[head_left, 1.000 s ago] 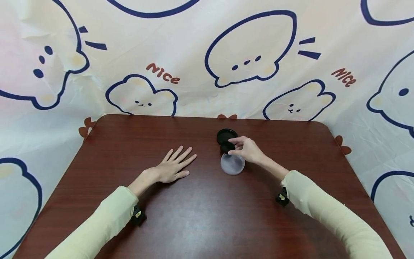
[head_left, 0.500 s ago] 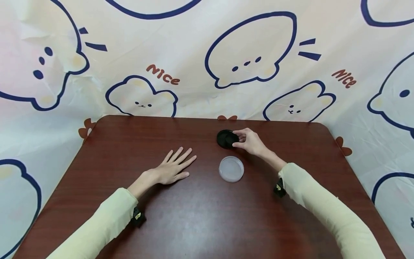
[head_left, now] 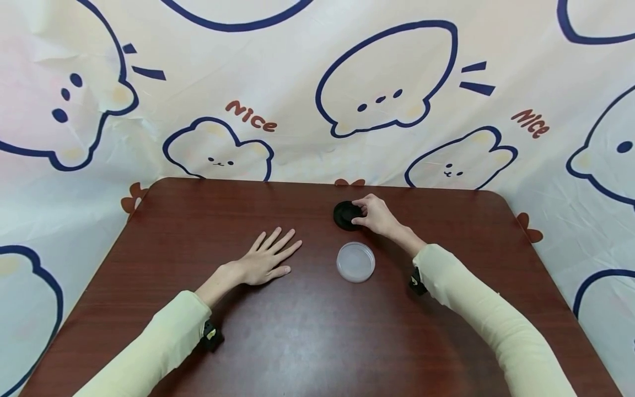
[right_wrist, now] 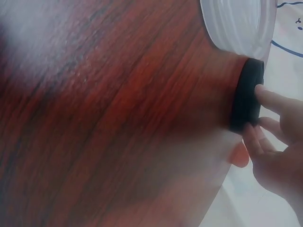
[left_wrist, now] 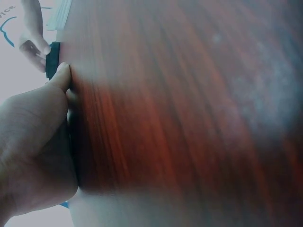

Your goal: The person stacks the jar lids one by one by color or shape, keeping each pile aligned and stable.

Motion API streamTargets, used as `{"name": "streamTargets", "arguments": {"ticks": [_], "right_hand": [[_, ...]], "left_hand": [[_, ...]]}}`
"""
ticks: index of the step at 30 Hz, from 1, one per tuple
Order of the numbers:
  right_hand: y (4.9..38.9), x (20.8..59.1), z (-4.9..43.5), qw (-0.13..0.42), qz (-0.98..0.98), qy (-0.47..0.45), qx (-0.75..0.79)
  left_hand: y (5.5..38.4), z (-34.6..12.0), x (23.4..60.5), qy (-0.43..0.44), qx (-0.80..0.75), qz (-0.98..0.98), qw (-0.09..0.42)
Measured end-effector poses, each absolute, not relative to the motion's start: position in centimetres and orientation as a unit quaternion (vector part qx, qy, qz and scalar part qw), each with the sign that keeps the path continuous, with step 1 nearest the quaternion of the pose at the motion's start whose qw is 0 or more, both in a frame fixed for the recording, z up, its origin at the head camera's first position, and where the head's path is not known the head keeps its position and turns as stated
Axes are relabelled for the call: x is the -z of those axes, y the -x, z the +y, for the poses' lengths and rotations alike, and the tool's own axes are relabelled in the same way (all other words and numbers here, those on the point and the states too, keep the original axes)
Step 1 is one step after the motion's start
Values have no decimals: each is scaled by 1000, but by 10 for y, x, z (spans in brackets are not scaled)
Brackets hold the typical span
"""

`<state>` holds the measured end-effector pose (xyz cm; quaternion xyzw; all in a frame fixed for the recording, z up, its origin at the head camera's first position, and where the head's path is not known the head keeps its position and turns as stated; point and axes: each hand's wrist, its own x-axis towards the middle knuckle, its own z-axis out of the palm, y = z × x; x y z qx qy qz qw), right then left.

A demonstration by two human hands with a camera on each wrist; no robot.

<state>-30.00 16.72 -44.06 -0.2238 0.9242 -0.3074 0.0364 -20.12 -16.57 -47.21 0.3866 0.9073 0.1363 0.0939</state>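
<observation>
My left hand (head_left: 263, 263) lies on the table, palm down with its fingers spread, holding nothing. Toward the far edge, my right hand (head_left: 378, 215) pinches a small black disc (head_left: 351, 213) between thumb and fingers. The disc sits within the outline of a larger round black dish (head_left: 338, 218) and blends with it in the head view. In the right wrist view, fingertips are right at the black dish (right_wrist: 246, 99); its inside is hidden there. A clear, shallow round dish (head_left: 355, 263) stands nearer to me, between the two hands.
The brown wood-grain table (head_left: 317, 342) has rounded far corners. A pale cloth printed with cartoon figures (head_left: 297, 82) rises behind it and along both sides. Each sleeve cuff carries a small black wrist camera (head_left: 212, 336).
My right hand has carried the small black disc from over the clear dish away from me into the black dish. The clear dish has shifted slightly toward me. The left hand stays put.
</observation>
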Motion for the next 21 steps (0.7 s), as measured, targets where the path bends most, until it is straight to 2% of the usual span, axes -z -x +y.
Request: {"name": "streamTargets", "arguments": {"ticks": [5,13,21], "right_hand": [[299,440,161,35,928,243,279],[298,439,156,40,929,229,288],[293,440,159,1,919,198,342]], "left_hand": [[198,-166,462,-386,-141,907,89],[201,-169,471,-387,-152,905,89],[203,-172,482,-385,-149,907,83]]}}
